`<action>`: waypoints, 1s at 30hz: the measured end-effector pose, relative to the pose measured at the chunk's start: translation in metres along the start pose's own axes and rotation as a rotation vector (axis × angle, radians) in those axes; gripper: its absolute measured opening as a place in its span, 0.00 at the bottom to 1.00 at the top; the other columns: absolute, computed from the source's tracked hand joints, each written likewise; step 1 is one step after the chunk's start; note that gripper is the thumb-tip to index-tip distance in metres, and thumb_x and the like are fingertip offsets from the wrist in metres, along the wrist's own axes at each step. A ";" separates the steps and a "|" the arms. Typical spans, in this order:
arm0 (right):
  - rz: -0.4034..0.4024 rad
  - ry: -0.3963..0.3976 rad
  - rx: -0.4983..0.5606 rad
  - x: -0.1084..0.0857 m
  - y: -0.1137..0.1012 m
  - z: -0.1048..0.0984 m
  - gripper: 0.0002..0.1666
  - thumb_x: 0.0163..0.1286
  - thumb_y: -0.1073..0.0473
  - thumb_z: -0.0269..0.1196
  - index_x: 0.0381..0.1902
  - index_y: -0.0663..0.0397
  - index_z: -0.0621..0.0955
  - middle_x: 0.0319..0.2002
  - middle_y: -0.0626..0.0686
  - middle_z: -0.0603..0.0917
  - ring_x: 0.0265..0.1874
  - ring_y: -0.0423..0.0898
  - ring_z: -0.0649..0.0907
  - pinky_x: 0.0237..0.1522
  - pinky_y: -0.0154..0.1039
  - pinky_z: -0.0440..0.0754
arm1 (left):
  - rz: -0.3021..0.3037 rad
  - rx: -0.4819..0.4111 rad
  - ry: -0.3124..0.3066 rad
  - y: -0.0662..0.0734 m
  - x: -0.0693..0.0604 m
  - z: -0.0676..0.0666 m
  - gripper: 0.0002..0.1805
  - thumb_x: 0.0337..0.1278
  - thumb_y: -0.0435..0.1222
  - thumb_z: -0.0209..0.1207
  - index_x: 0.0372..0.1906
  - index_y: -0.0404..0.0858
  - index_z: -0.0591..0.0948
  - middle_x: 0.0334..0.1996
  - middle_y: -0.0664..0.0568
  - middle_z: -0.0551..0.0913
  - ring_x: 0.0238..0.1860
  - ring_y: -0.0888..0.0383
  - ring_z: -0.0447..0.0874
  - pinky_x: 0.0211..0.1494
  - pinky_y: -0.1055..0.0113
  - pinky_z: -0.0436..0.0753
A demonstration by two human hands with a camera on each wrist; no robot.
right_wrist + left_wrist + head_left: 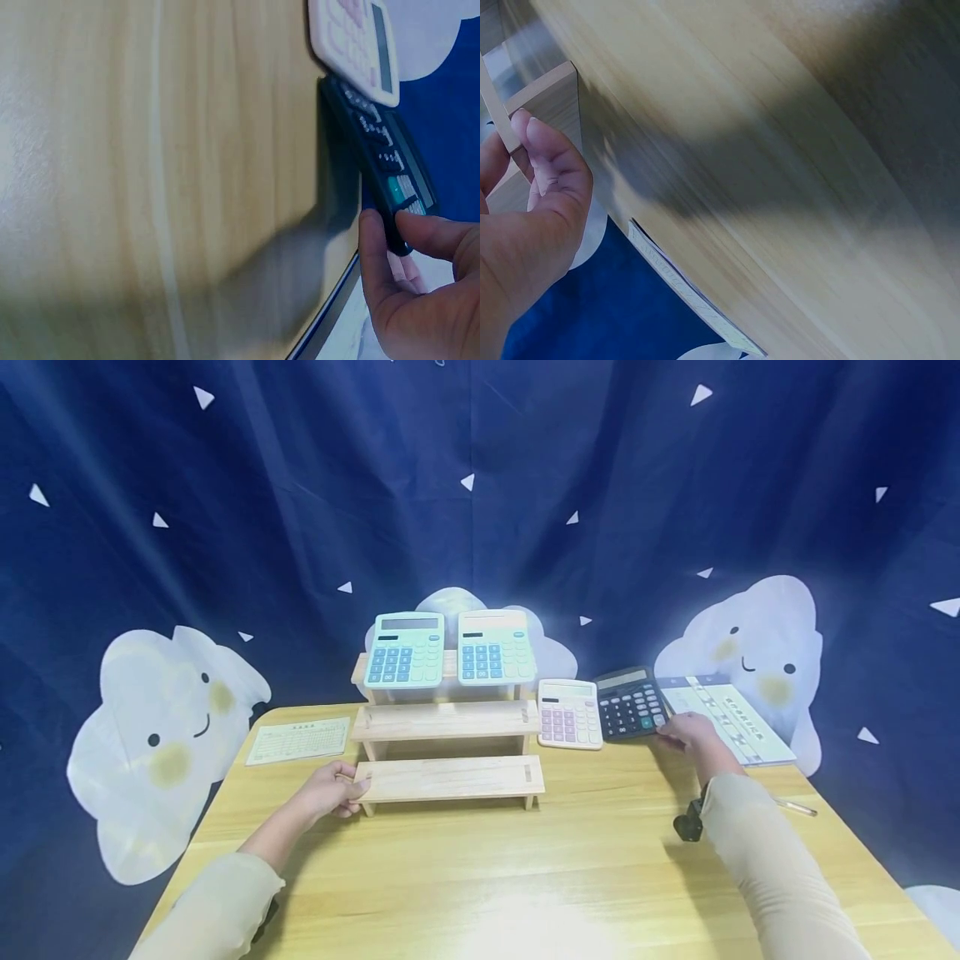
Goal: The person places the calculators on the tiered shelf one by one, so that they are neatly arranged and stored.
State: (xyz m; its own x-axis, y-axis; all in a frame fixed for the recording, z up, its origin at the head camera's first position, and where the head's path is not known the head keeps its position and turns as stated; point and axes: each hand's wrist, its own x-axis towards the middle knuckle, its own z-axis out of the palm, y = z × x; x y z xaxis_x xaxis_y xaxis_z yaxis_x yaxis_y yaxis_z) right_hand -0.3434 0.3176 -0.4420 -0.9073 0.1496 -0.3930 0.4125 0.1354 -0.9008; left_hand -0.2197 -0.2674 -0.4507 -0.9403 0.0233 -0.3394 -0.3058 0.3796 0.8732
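Observation:
My left hand (pixel 330 789) pinches the left end of the lowest step of a three-step wooden stand (pixel 450 778); thumb and fingers close on the board's edge in the left wrist view. On the top step lean two calculators with blue keys, a pale green one (pixel 427 647) and a white one (pixel 517 647). At the right, my right hand (pixel 690 733) pinches a corner of a black calculator (pixel 622 710). In the right wrist view this calculator (pixel 379 157) is tilted, its near end off the table. Beside it lies a pinkish-white calculator (pixel 570 735) with purple keys.
A printed form pad (pixel 298 741) lies left of the stand. Right of the black calculator is a notebook (pixel 731 718), with a pen (pixel 797 807) in front of it. A dark blue curtain (pixel 480 527) hangs behind the wooden table (pixel 420 877).

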 end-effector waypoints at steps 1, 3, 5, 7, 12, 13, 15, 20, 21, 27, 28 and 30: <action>-0.002 0.011 0.001 0.002 0.000 -0.001 0.20 0.47 0.79 0.62 0.41 0.78 0.73 0.29 0.57 0.75 0.21 0.42 0.81 0.34 0.35 0.84 | 0.001 -0.002 0.004 0.000 0.000 0.001 0.23 0.60 0.35 0.59 0.52 0.27 0.64 0.28 0.48 0.78 0.24 0.59 0.79 0.28 0.69 0.81; 0.005 0.001 0.046 0.004 0.000 -0.003 0.22 0.46 0.80 0.63 0.42 0.81 0.72 0.28 0.57 0.75 0.20 0.43 0.82 0.34 0.36 0.85 | 0.004 0.000 0.007 -0.001 0.000 0.002 0.23 0.60 0.35 0.59 0.52 0.27 0.64 0.28 0.48 0.78 0.24 0.59 0.79 0.27 0.69 0.81; 0.012 0.002 0.065 0.003 -0.001 -0.003 0.24 0.47 0.80 0.62 0.45 0.83 0.72 0.25 0.56 0.77 0.20 0.43 0.83 0.34 0.36 0.85 | 0.004 0.004 0.006 -0.003 0.000 0.003 0.23 0.60 0.35 0.59 0.52 0.27 0.64 0.28 0.47 0.78 0.24 0.58 0.79 0.27 0.69 0.81; 0.033 0.034 0.064 -0.006 -0.005 0.000 0.22 0.50 0.81 0.60 0.46 0.82 0.71 0.23 0.54 0.79 0.20 0.42 0.83 0.35 0.37 0.85 | 0.003 0.010 -0.004 -0.005 0.000 0.004 0.24 0.60 0.36 0.59 0.52 0.27 0.63 0.28 0.47 0.78 0.24 0.58 0.79 0.27 0.68 0.81; 0.051 0.056 0.134 -0.020 -0.011 -0.001 0.11 0.54 0.80 0.57 0.37 0.74 0.73 0.18 0.53 0.80 0.18 0.44 0.84 0.36 0.38 0.85 | 0.014 0.023 -0.011 -0.008 0.002 0.003 0.24 0.61 0.36 0.59 0.53 0.26 0.63 0.29 0.48 0.77 0.24 0.59 0.79 0.28 0.68 0.81; 0.050 0.040 0.171 -0.022 -0.012 -0.002 0.10 0.55 0.80 0.56 0.36 0.72 0.73 0.18 0.53 0.80 0.18 0.44 0.84 0.36 0.37 0.85 | 0.016 0.023 -0.007 -0.007 0.002 0.002 0.24 0.61 0.36 0.59 0.53 0.27 0.63 0.29 0.48 0.77 0.24 0.59 0.79 0.28 0.68 0.81; 0.052 0.021 0.258 -0.026 -0.015 -0.004 0.08 0.56 0.81 0.54 0.34 0.70 0.73 0.18 0.54 0.80 0.17 0.44 0.84 0.36 0.37 0.84 | 0.023 0.026 -0.002 -0.006 0.003 0.001 0.24 0.61 0.36 0.59 0.53 0.26 0.63 0.29 0.48 0.76 0.24 0.59 0.79 0.28 0.68 0.81; 0.067 -0.127 0.451 -0.040 -0.021 -0.007 0.09 0.59 0.81 0.48 0.32 0.67 0.70 0.21 0.56 0.81 0.21 0.45 0.84 0.41 0.36 0.83 | 0.014 0.024 -0.014 -0.006 0.001 0.001 0.24 0.61 0.36 0.59 0.53 0.26 0.63 0.28 0.48 0.77 0.24 0.59 0.79 0.28 0.68 0.81; 0.067 -0.172 0.470 -0.044 -0.023 -0.006 0.09 0.61 0.81 0.47 0.31 0.66 0.70 0.22 0.56 0.81 0.22 0.46 0.85 0.42 0.35 0.83 | 0.012 0.020 -0.017 -0.006 0.001 0.001 0.25 0.61 0.37 0.59 0.53 0.26 0.62 0.28 0.48 0.78 0.24 0.59 0.79 0.28 0.68 0.81; 0.050 -0.326 0.527 -0.065 -0.028 0.003 0.14 0.66 0.79 0.43 0.29 0.65 0.74 0.26 0.57 0.83 0.28 0.47 0.86 0.42 0.35 0.82 | 0.011 0.019 -0.019 -0.005 0.003 -0.001 0.27 0.61 0.37 0.59 0.55 0.26 0.62 0.29 0.48 0.78 0.24 0.59 0.79 0.28 0.69 0.82; 0.048 -0.333 0.529 -0.068 -0.029 0.005 0.14 0.66 0.79 0.44 0.29 0.64 0.75 0.27 0.57 0.83 0.28 0.48 0.86 0.43 0.35 0.82 | 0.013 0.024 -0.018 -0.004 0.003 -0.001 0.27 0.61 0.37 0.59 0.55 0.26 0.62 0.29 0.48 0.78 0.24 0.59 0.79 0.28 0.69 0.82; 0.046 -0.346 0.524 -0.074 -0.030 0.007 0.14 0.65 0.78 0.44 0.30 0.63 0.75 0.27 0.57 0.83 0.29 0.48 0.86 0.43 0.35 0.82 | 0.017 0.032 -0.021 -0.004 0.003 -0.001 0.26 0.61 0.37 0.59 0.55 0.25 0.62 0.30 0.48 0.78 0.24 0.59 0.79 0.28 0.68 0.82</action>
State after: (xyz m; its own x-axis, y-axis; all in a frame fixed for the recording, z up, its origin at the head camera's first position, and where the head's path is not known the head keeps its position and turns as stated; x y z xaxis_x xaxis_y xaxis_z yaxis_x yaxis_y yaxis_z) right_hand -0.2888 0.2952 -0.3876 -0.8994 -0.1936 -0.3918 0.4369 -0.3746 -0.8178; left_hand -0.2211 -0.2701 -0.4548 -0.9418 0.0491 -0.3325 -0.2849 0.4082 0.8673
